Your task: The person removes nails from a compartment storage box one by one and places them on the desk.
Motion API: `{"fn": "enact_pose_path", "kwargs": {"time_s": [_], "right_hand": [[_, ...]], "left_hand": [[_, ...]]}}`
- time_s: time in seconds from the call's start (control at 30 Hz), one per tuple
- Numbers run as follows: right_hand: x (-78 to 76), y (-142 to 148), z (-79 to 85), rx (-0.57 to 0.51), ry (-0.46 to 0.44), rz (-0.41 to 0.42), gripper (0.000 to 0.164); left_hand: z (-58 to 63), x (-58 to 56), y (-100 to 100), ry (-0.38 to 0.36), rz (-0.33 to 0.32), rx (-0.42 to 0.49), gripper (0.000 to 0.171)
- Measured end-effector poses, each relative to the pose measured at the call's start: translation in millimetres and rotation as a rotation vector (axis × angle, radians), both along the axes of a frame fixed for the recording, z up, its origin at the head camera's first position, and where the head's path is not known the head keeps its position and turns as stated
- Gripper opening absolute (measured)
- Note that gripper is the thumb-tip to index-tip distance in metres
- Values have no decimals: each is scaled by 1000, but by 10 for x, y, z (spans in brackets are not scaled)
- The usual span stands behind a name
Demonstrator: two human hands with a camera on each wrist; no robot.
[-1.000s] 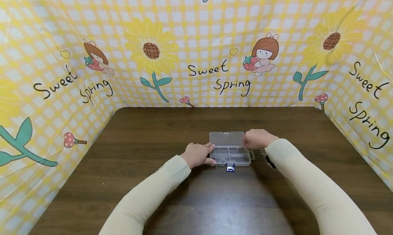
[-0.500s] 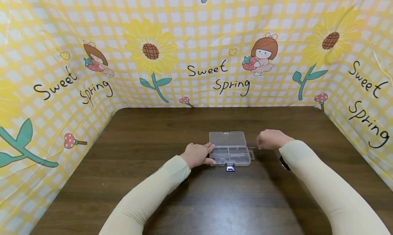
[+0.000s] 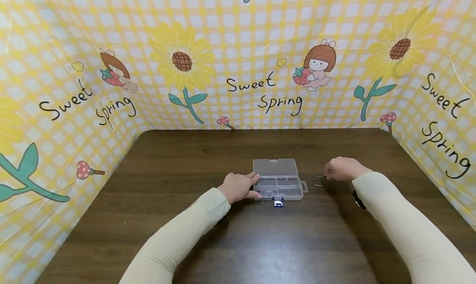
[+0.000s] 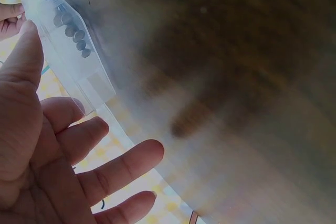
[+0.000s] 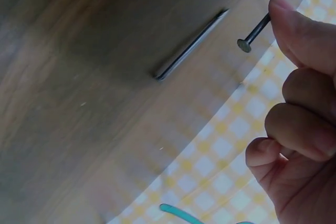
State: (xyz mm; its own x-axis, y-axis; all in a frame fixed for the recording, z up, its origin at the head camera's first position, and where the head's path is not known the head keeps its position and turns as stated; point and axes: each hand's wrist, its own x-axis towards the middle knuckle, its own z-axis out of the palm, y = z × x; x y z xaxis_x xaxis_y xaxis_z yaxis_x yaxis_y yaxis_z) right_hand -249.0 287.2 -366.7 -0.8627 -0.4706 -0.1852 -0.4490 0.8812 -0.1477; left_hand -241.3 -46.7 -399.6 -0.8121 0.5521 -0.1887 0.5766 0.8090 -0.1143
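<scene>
dark grey, flat-headed metal nail (image 5: 260,28) sits pinched between thumb and finger of the right hand (image 5: 304,121) in the right wrist view; loose slim grey nails (image 5: 191,45) lie nearby on a dark brown wood-grain table (image 5: 79,145). we judge the step in hand to be handling nails one by one, though we cannot tell whether this one is being lifted or laid down; either way, the next move seems to call for a light, exact pinch close to the wood, as round shafts may roll.

in the left wrist view, the left hand (image 4: 52,156) spreads its fingers wide beside a clear plastic compartment box (image 4: 84,77); round nail heads (image 4: 79,36) show through its wall.

in the head view, we see the box open between the hands, the left hand touching its left end, the loose nails just beyond its right end. around the table, yellow-and-white checked cloth (image 3: 238,40) with sunflowers stands behind and on both sides.
</scene>
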Motion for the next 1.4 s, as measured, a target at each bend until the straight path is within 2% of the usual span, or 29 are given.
{"fn": "enact_pose_path", "kwargs": {"time_s": [0.4, 0.57, 0.73, 1.03, 1.4], "right_hand": [[40, 162, -139, -28, -10, -61, 13], [65, 213, -208, -20, -11, -76, 15], [74, 246, -251, -24, -5, -97, 17], [63, 263, -279, -36, -24, -121, 18], [41, 234, -271, -44, -16, -106, 16]], "left_hand": [[-15, -3, 16, 10, 6, -17, 74], [-35, 9, 25, -28, 22, -13, 75], [-50, 11, 17, -23, 20, -5, 74], [-40, 19, 17, -14, 14, -5, 74], [-1, 16, 5, -22, 19, -8, 73]]}}
